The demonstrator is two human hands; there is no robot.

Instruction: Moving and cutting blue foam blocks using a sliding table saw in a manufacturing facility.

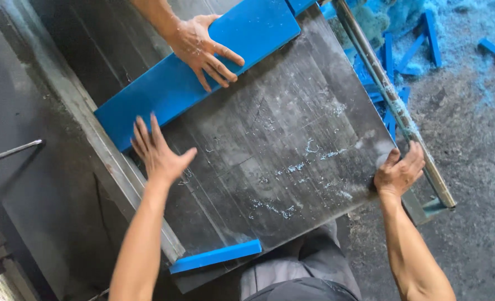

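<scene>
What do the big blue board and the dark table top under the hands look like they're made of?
The blue board: probably rigid plastic or dense foam sheet, going by its uniform matte colour, clean straight edges and the blue shavings on the floor. The table top: seemingly dark sheet metal, dull and heavily scratched, with pale scuffs and chips; a coated board cannot be ruled out. Its side rail looks like bare steel.

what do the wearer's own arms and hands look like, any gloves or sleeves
The left hand and right hand are both bare: no gloves, rings or watch visible. Both forearms are bare too, with no sleeve in view as far as the frame's bottom edge.
</scene>
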